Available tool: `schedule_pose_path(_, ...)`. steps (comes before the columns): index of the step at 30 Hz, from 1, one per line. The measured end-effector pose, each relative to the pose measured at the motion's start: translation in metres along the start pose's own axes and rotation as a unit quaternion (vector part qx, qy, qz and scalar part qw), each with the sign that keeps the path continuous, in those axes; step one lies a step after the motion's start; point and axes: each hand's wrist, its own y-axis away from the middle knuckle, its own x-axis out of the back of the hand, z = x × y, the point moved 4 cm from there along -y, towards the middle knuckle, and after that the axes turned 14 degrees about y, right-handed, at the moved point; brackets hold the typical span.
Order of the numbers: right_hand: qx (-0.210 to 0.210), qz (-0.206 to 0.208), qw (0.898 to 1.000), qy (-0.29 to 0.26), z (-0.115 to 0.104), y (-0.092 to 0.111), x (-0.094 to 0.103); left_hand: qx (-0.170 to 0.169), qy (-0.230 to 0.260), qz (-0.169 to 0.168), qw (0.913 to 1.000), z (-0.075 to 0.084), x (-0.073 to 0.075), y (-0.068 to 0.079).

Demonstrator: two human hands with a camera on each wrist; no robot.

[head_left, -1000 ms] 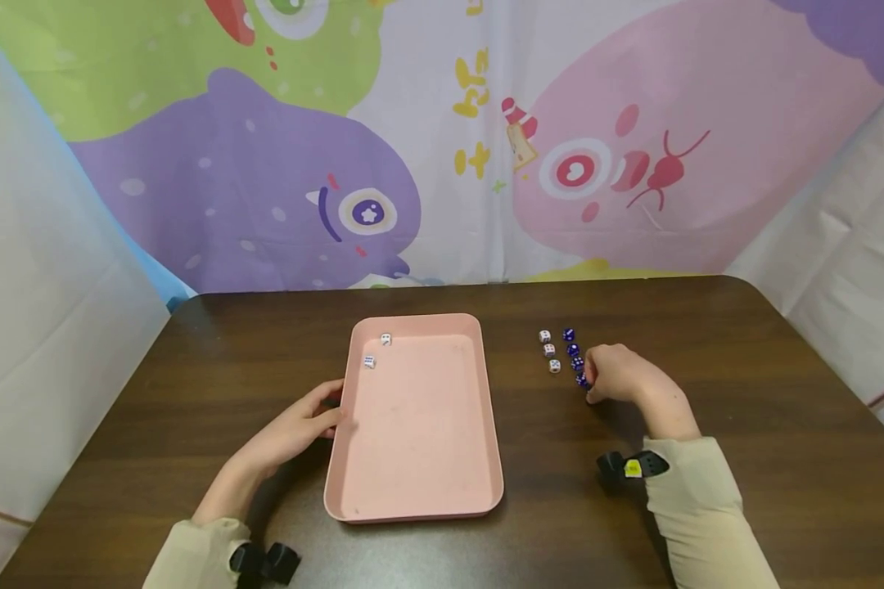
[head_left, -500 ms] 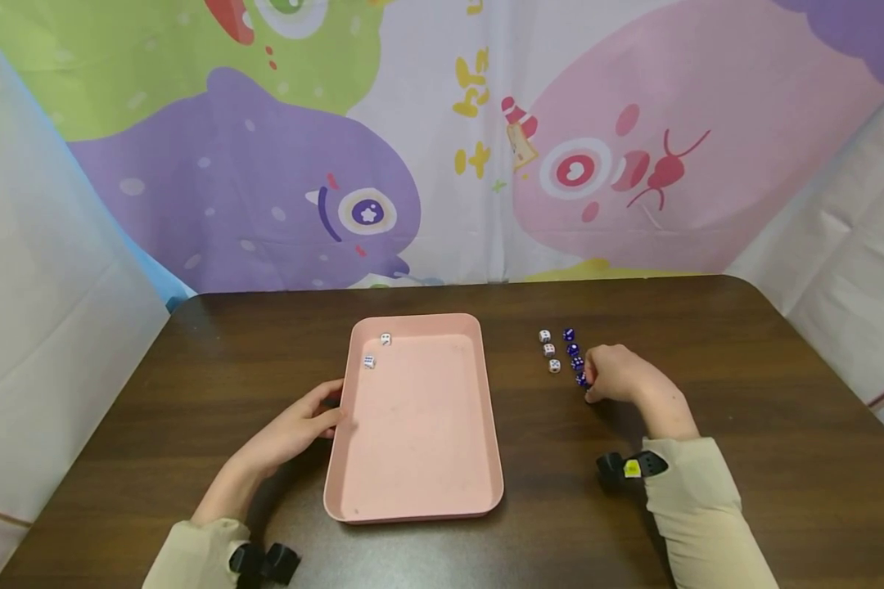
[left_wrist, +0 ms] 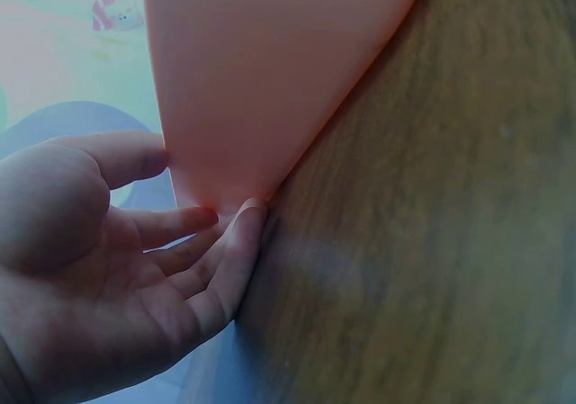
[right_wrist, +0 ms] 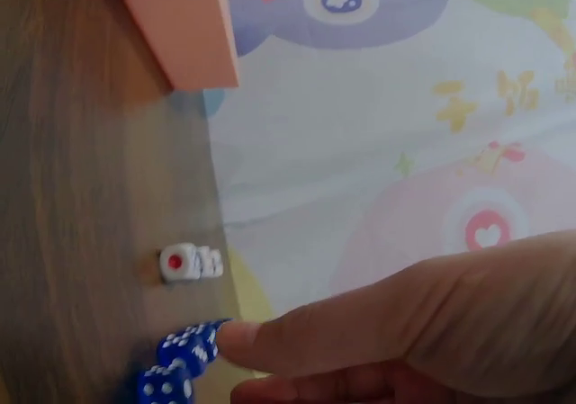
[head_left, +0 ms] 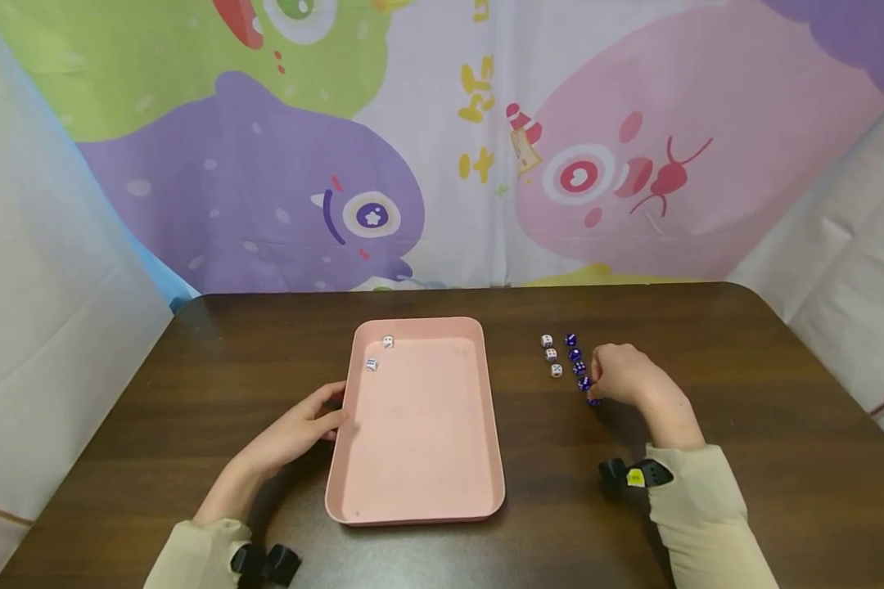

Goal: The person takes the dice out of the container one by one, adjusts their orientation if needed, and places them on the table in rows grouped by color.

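Observation:
Against the left wall of the pink tray (head_left: 420, 442) rest the fingertips of my left hand (head_left: 287, 433), fingers extended; the left wrist view shows them along its outer side. My right hand (head_left: 633, 380) is low over the table beside a slanting row of blue dice (head_left: 579, 368). The nearest blue die (head_left: 593, 402) shows just under its fingers. In the right wrist view the thumb (right_wrist: 241, 336) overlaps the row's farther dice, while the near blue die (right_wrist: 165, 386) lies clear of the fingertips. Nothing shows between thumb and fingers.
Left of the blue row stands a shorter row of white dice (head_left: 551, 355). Two white dice, one at the tray's far end (head_left: 388, 341) and another (head_left: 372, 365) nearer, lie inside the tray. A cartoon-printed cloth (head_left: 457, 204) hangs behind the brown table (head_left: 214, 376).
The near blue die, hidden under my right hand before, now shows at the row's near end. The right hand has shifted slightly away from the row. My left hand stays at the tray.

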Motion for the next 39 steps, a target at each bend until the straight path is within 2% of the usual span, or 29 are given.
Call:
schedule_pose_path(6,0.016,0.037,0.999,0.008,-0.012,0.0,0.006,0.002,0.005,0.001,1.0,0.0,-0.001,0.0)
schedule_pose_path(21,0.076,0.074,0.994,0.016,-0.052,-0.011,0.006,0.001,0.001,0.002,1.0,0.0,-0.001,0.001)
schedule_pose_path(32,0.105,0.097,0.99,0.012,-0.082,-0.018,0.018,0.006,0.004,0.005,1.0,-0.001,-0.001,0.0)
schedule_pose_path(39,0.12,0.115,0.986,0.016,-0.097,-0.022,0.027,-0.004,0.009,-0.001,1.0,0.002,0.0,0.002)
